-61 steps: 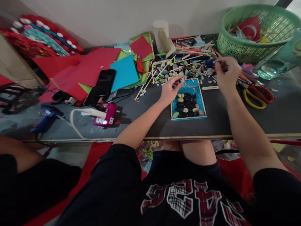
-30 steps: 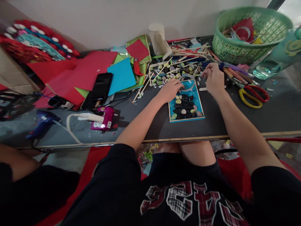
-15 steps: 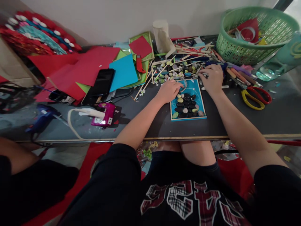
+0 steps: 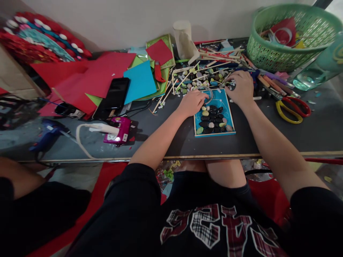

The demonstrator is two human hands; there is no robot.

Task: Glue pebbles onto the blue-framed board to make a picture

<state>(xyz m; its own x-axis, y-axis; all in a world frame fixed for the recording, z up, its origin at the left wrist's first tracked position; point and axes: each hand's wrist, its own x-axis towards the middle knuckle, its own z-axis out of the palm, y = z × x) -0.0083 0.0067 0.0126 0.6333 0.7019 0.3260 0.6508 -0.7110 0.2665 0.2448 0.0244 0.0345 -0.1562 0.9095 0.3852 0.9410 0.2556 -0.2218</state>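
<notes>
A blue board (image 4: 225,104) edged with thin wooden sticks lies in front of me, with rows of black pebbles (image 4: 211,124) and a few pale ones on its lower part. My left hand (image 4: 193,102) rests at the board's upper left, fingers curled on a clear ring like a roll of tape (image 4: 209,92). Beyond the board's upper right corner, my right hand (image 4: 241,87) is bent over the edge of a heap of loose coloured pebbles (image 4: 199,75). Its fingers are drawn together by small greyish pieces; what they grip is unclear.
Scissors (image 4: 292,110), a bottle (image 4: 308,79) and a green basket (image 4: 280,53) stand to the right. Leftward lie a phone (image 4: 117,93), coloured paper (image 4: 107,69), a purple power socket (image 4: 123,131) and a blue glue gun (image 4: 48,134). Wooden sticks (image 4: 219,57) lie behind the pebbles. Someone's leg (image 4: 20,175) is at far left.
My right hand has shifted very slightly among the pebbles' edge, its fingers a little lower. My left hand, the ring and the board stay where they were.
</notes>
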